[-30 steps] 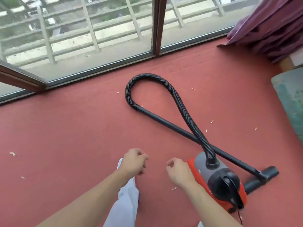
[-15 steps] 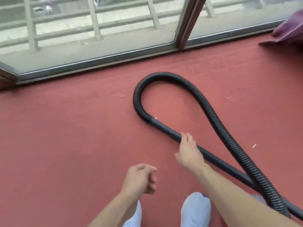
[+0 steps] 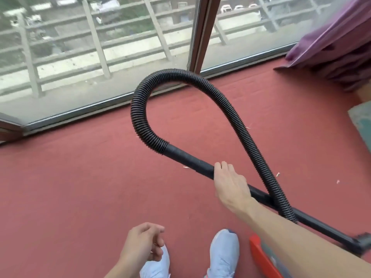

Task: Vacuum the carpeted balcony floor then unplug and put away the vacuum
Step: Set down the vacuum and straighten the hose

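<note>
The right hand (image 3: 230,183) grips the rigid black wand (image 3: 190,160) of the vacuum, fingers curled over its top; the thumb is hidden beneath, so full closure cannot be confirmed. The wand is smooth, straight and matte. Ahead of the grip it joins the ribbed hose (image 3: 180,77) at a collar. The hose is corrugated, flexible black plastic; it rises from the collar, arcs in a raised loop, and returns to cross over the wand just behind the grip. Behind that crossing the wand runs on to the floor nozzle (image 3: 361,240), seen only in part at the frame edge. The red vacuum body (image 3: 259,255) lies behind and below the gripping forearm, mostly hidden.

Step in hand, as judged: taking up the wand to begin vacuuming. The next move calls for a firm wrap on the wand and for freeing the hose loop so the nozzle can sweep.

The left hand (image 3: 144,245) hangs loosely curled, holding nothing, well apart from the grip. The red carpet (image 3: 70,187) is short-piled and flat, with pale debris flecks (image 3: 278,174) beside the hose. Beyond the loop stand the glazed window frame (image 3: 200,37) and a purple curtain (image 3: 331,43).
</note>
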`<state>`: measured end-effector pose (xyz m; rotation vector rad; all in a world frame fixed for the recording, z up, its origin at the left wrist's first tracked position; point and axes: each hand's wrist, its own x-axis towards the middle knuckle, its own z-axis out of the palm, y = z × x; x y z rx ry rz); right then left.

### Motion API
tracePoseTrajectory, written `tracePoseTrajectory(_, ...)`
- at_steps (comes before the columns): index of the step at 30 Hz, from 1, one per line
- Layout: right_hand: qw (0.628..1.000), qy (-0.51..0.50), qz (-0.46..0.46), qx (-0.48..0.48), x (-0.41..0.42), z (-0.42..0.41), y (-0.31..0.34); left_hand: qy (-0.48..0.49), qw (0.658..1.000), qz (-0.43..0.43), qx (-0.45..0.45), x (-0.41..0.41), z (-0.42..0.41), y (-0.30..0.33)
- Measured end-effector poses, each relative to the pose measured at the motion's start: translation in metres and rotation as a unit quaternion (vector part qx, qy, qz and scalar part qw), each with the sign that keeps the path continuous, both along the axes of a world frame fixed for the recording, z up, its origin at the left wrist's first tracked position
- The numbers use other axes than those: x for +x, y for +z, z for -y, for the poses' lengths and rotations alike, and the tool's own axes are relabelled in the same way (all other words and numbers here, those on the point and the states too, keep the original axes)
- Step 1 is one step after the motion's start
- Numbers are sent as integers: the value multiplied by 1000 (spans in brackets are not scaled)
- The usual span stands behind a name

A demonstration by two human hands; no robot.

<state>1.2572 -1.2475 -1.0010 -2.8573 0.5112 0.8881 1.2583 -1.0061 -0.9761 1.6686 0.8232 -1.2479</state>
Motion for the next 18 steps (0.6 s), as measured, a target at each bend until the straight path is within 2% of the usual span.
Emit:
tracePoseTrajectory(5,996,0,89,-3,7,14,155,-38,998,53,-20,13,47,126)
tracePoseTrajectory(9,981,-123,146,20,-9,23,242,-112,986,101,-69,15,77,222)
tracePoseTrajectory(12,955,-204,214,12,-23,21,291,-101,989,56,-97,12,99,272)
tracePoseTrajectory(14,942,-221,251,6,-34,16,318,-45,991,-5,-127,7,113,303)
tracePoseTrajectory(18,919,-285,266,60,-51,11,371,37,966,-115,-227,-8,142,373)
